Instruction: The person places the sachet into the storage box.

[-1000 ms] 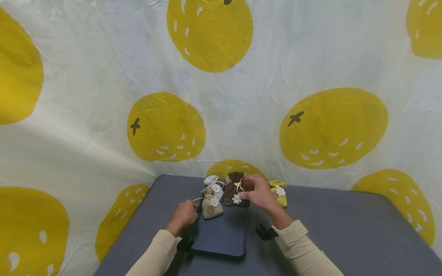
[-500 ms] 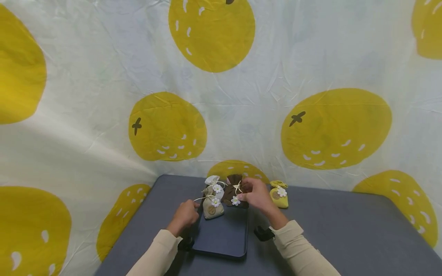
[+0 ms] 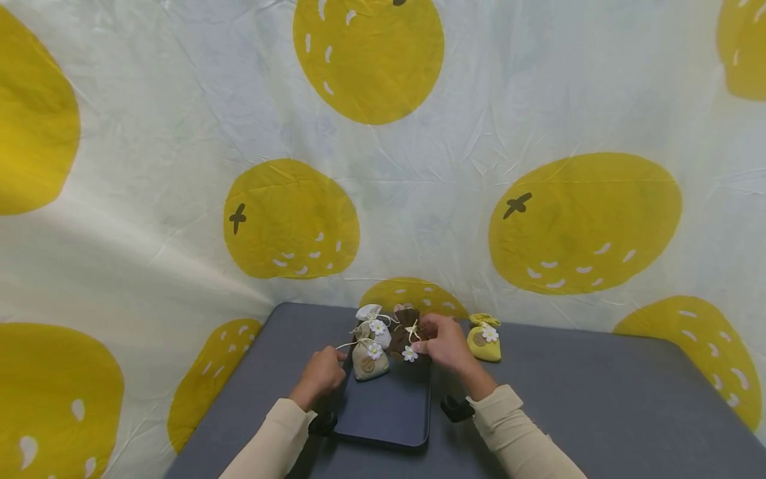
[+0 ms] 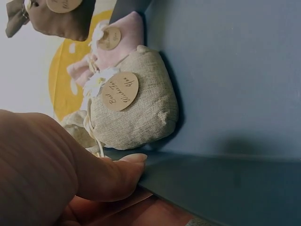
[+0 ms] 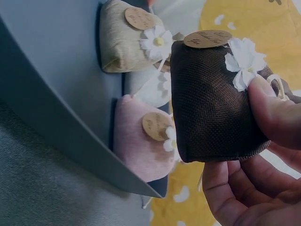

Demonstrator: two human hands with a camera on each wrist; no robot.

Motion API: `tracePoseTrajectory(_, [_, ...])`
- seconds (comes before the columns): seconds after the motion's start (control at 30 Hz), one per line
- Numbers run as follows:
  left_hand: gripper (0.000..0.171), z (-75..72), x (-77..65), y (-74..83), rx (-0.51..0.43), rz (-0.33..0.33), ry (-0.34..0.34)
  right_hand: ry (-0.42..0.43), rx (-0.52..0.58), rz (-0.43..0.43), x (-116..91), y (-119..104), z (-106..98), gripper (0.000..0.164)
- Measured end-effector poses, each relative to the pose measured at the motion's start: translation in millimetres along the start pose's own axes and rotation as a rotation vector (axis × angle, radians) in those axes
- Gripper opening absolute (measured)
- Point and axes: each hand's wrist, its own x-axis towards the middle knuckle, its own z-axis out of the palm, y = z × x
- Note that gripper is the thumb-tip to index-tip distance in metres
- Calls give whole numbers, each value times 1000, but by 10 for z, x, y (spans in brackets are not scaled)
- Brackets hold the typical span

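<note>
My right hand point(image 3: 445, 346) pinches a dark brown drawstring sachet point(image 5: 211, 103) with a white flower and a round tag, above the far end of a dark blue tray point(image 3: 383, 416). In the left wrist view the thumb of my left hand point(image 4: 94, 174) lies on the tray's rim, with fingers underneath. Close by, a beige sachet point(image 4: 146, 103) sits in the tray. Behind it stands a white sachet point(image 3: 380, 332). A pink sachet point(image 5: 141, 136) also sits in the tray; the brown one hides most of it in the head view.
To the tray's right, a yellow sachet point(image 3: 483, 346) stands on the dark grey table point(image 3: 574, 399). A white cloth point(image 3: 419, 219) printed with yellow fruit hangs directly behind the table.
The brown sachet has come down a little in my right hand. My left hand stays at the tray's edge. The yellow sachet shows more fully as the right hand has shifted slightly left.
</note>
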Motion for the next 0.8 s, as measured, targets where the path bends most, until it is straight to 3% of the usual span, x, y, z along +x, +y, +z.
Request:
tracePoseTrajectory(0.4, [48, -7, 11, 14, -5, -18, -2, 0, -56, 14, -15, 118, 94, 31])
tracePoseTrajectory(0.67, [47, 0, 5, 35, 0, -23, 2, -17, -230, -16, -79, 225, 218, 19])
tracePoseTrajectory(0.8, [47, 1, 3, 42, -6, -32, 1, -31, -253, -50, -118, 289, 283, 17])
